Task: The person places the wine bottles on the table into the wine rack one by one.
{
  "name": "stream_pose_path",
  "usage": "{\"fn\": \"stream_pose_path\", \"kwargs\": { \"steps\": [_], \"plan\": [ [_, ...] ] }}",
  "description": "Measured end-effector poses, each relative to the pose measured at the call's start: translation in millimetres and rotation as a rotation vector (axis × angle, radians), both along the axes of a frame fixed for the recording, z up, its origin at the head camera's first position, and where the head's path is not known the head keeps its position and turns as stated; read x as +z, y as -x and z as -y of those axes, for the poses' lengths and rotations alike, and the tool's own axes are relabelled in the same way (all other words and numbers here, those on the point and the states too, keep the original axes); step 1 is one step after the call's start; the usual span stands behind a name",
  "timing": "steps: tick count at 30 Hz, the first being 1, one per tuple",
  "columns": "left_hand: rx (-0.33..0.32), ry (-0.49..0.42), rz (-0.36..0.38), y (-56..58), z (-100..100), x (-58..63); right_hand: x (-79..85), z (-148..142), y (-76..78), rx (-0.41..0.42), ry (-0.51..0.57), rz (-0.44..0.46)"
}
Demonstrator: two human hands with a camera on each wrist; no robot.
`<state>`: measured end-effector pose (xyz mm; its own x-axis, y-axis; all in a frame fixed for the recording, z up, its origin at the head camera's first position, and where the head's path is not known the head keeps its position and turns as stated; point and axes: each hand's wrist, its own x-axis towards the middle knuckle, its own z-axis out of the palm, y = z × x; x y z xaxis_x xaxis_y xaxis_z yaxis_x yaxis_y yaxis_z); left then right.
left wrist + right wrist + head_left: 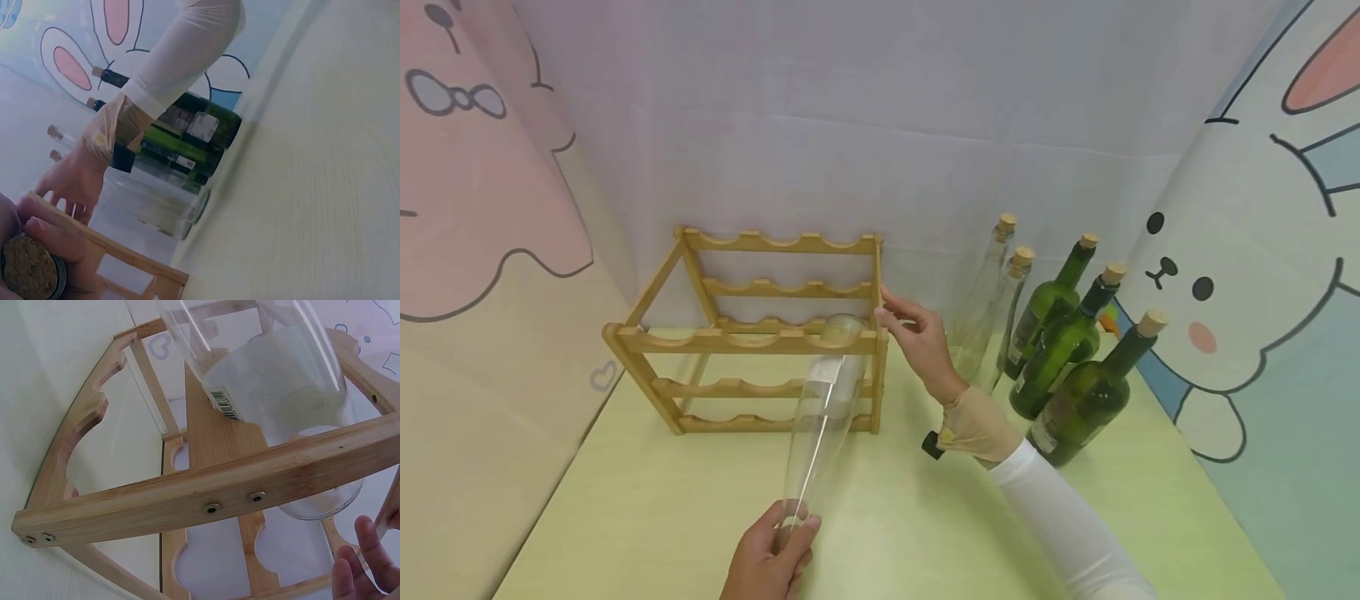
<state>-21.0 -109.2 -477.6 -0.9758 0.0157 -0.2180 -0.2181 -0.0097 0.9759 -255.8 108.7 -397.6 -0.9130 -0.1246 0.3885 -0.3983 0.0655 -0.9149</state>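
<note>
My left hand (772,554) grips the neck of a clear glass bottle (820,425), which lies tilted with its base away from me. The bottle's base end reaches into the right part of a wooden bottle rack (760,342), below the front top rail. In the left wrist view, its cork (30,265) shows at the hand's fingers. With thumb and fingertips, my right hand (925,342) holds the rack's right side near the top. The right wrist view shows the bottle's broad base (312,425) among the rails, a label with a barcode on its side.
Right of the rack stand two corked clear bottles (1003,292) and three corked green bottles (1075,400). The green ones are closest to the right wall cloth (1262,275). A pale tabletop (700,517) lies under everything, with a white cloth (925,83) behind.
</note>
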Motion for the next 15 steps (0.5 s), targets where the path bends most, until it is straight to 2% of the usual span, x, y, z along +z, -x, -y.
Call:
{"fn": "stream_pose_path", "kwargs": {
  "steps": [9,15],
  "plan": [
    [-0.042,0.015,0.017,10.1,-10.1,3.8,1.2,0.3,1.8,0.004,0.002,-0.006],
    [-0.041,0.012,0.032,17.3,-13.3,3.8,-1.8,-0.3,1.7,0.000,-0.011,-0.005]
  ]
}}
